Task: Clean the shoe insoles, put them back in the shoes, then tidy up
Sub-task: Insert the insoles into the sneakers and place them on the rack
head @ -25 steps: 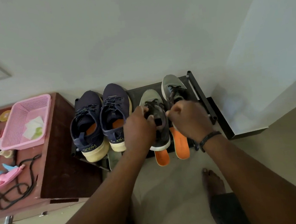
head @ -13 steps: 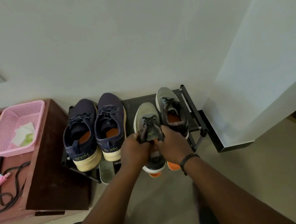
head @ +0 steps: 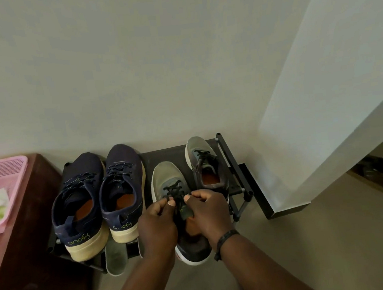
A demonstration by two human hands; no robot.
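Both orange insoles now sit inside our grey shoes [head: 170, 189]; left hand [head: 157, 221] and right hand [head: 208, 210] pinch its laces [head: 175, 192].

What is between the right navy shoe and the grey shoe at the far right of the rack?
In the head view, the other grey shoe lies between the navy shoe and the far grey shoe, with both hands pinching its laces.
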